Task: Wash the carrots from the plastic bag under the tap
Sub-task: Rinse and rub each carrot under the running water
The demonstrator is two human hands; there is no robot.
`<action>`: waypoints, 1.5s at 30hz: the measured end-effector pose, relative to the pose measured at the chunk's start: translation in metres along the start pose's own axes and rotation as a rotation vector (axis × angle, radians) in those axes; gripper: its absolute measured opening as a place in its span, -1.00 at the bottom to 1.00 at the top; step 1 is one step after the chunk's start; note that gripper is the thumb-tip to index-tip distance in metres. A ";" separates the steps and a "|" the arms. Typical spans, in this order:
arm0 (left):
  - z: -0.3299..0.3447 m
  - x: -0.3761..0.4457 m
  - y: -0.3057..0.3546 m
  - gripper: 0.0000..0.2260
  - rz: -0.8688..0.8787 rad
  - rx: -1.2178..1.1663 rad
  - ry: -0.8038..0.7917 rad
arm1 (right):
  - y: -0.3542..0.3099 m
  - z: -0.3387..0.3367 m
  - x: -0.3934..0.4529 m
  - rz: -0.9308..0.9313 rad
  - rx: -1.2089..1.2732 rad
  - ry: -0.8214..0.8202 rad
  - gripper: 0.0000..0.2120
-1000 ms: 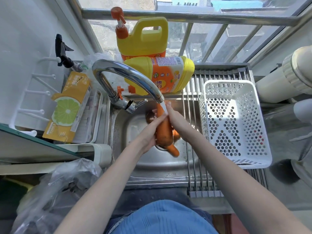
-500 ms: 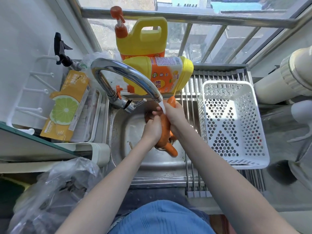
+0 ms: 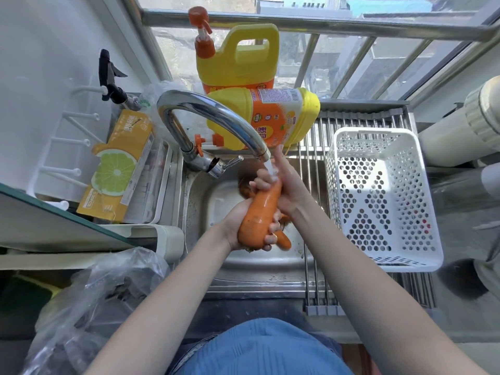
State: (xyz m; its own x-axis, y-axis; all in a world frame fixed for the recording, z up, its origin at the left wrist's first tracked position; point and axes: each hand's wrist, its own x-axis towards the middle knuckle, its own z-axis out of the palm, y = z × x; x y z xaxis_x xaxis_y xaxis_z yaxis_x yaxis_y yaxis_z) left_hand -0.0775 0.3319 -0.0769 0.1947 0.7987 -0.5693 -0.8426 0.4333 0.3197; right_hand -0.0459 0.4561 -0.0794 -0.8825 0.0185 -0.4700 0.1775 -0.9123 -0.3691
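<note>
Two hands hold one large carrot over the steel sink, directly under the water stream from the chrome tap. We see the left hand cupping the thick lower end, with its fingers curled round it from beneath. The right hand wraps the narrow upper end, its index finger pointing up beside the spout. The carrot is tilted, tip toward the spout.

More carrots lie in the basin below the hands; we cannot tell how many, since the hands and the held carrot cover most of them.

Surroundings:
- A clear plastic bag sits on the counter at the near left, well apart from the sink.
- A white perforated basket rests on the roll-up drying rack across the sink's right side.
- One yellow detergent jug stands upright behind the tap; a second detergent bottle lies on its side in front of it, close behind the spout.
- An orange box printed with a lime slice lies in a tray left of the sink.
- A black spray nozzle is near the left wall.
</note>
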 end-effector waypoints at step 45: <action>0.012 0.015 -0.015 -0.67 0.462 0.567 0.713 | 0.016 -0.013 -0.031 -0.396 -0.806 0.545 -0.72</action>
State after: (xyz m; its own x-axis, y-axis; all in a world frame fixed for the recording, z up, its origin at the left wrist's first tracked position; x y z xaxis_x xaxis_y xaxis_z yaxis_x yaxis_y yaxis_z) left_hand -0.0554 0.3425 -0.0812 -0.5892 0.5835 -0.5589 -0.3620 0.4277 0.8282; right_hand -0.0105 0.4459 -0.0813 -0.6609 0.6204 -0.4222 0.3325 -0.2623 -0.9059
